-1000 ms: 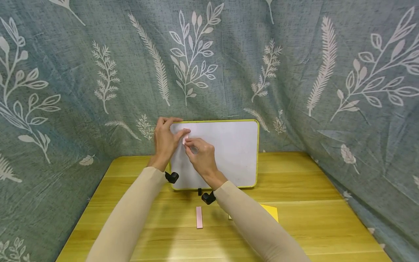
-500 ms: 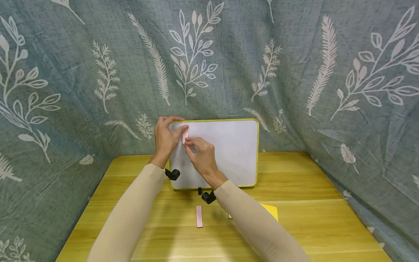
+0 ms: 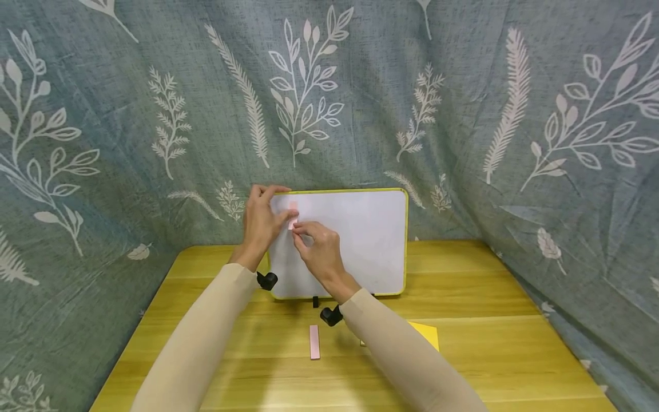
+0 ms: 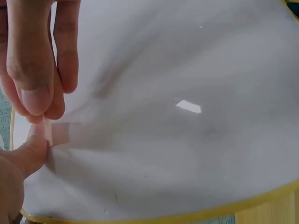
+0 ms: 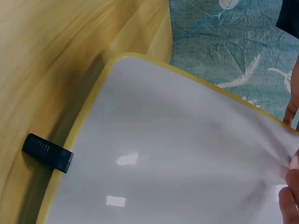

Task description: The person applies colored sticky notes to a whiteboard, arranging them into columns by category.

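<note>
Only my right wrist's view shows ribbing on the black plastic foot (image 5: 48,153) at a glossy white, yellow-rimmed rectangular board (image 3: 360,240); only the head view shows the slim pink slab (image 3: 314,342) on the wood-grained worktop (image 3: 453,286). My left hand (image 3: 259,223) grips the board's upper left corner; beside it my right hand (image 3: 323,249) pinches the lower end of a pink paper strip (image 3: 293,205).

And there's no text to read in any view: no letters, numbers, brands or signs legible on the whiteboard (image 3: 360,243) or the black clip (image 5: 46,153).
</note>
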`<move>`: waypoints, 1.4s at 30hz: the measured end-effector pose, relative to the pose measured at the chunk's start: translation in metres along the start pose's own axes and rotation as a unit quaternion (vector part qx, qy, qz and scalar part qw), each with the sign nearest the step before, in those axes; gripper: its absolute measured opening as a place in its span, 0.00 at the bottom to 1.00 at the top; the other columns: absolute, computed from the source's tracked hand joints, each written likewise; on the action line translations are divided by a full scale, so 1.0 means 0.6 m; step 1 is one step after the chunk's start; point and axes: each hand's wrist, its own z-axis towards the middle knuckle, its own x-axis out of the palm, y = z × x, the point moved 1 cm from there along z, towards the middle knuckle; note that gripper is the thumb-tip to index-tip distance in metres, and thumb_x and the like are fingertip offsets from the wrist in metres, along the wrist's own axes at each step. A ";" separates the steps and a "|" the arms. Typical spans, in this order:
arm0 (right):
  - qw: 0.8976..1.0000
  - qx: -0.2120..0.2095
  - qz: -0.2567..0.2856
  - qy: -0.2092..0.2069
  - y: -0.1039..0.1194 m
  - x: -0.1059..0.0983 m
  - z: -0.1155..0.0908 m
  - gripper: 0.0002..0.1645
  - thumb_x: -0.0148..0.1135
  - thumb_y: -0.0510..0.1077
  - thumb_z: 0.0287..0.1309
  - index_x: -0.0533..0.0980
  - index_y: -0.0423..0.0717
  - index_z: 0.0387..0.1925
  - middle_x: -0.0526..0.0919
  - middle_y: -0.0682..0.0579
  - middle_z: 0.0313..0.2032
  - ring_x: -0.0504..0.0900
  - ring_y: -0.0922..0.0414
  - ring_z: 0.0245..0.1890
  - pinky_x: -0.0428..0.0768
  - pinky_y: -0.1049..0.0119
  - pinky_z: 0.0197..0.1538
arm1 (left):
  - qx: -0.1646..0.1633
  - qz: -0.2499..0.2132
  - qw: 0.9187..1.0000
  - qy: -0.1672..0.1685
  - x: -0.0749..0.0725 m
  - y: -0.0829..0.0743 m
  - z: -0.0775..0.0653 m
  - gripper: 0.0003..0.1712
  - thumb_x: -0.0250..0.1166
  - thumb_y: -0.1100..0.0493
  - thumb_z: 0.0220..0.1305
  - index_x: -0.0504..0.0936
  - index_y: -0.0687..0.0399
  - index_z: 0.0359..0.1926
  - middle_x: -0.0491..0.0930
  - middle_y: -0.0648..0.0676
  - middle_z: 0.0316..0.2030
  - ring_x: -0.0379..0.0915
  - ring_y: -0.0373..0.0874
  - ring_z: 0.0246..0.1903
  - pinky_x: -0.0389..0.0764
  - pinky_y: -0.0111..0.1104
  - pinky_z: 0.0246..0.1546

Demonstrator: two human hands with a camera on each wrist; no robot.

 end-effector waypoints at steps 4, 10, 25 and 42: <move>1.000 0.001 0.002 0.015 0.003 -0.008 -0.007 0.07 0.80 0.33 0.72 0.95 0.36 0.48 0.99 0.43 0.49 0.99 0.47 0.51 0.96 0.54 0.58 | 0.026 0.023 0.999 0.016 -0.003 0.001 -0.006 0.38 0.89 0.55 0.64 0.88 0.44 0.73 0.76 0.64 0.66 0.83 0.66 0.54 0.88 0.57 0.51; 0.999 -0.005 0.006 0.034 0.013 -0.027 -0.022 0.06 0.80 0.33 0.72 0.95 0.38 0.48 0.99 0.44 0.47 1.00 0.50 0.45 0.97 0.56 0.52 | 0.049 0.036 0.998 0.031 -0.010 0.005 -0.019 0.46 0.90 0.54 0.64 0.82 0.43 0.80 0.74 0.65 0.73 0.83 0.67 0.59 0.88 0.57 0.54; 0.996 -0.030 0.015 0.088 0.015 -0.068 -0.073 0.05 0.81 0.33 0.71 0.94 0.42 0.45 0.99 0.47 0.44 0.99 0.52 0.44 0.97 0.57 0.51 | 0.070 0.042 0.996 0.028 -0.042 0.021 -0.064 0.49 0.89 0.53 0.66 0.78 0.47 0.84 0.69 0.68 0.82 0.79 0.69 0.71 0.89 0.60 0.64; 0.987 -0.050 0.008 0.155 0.015 -0.096 -0.131 0.06 0.82 0.34 0.70 0.95 0.43 0.46 0.99 0.49 0.43 0.99 0.53 0.45 0.97 0.59 0.52 | 0.136 0.069 0.988 0.028 -0.030 0.023 -0.159 0.40 0.90 0.53 0.66 0.86 0.50 0.76 0.78 0.67 0.76 0.80 0.70 0.71 0.85 0.67 0.65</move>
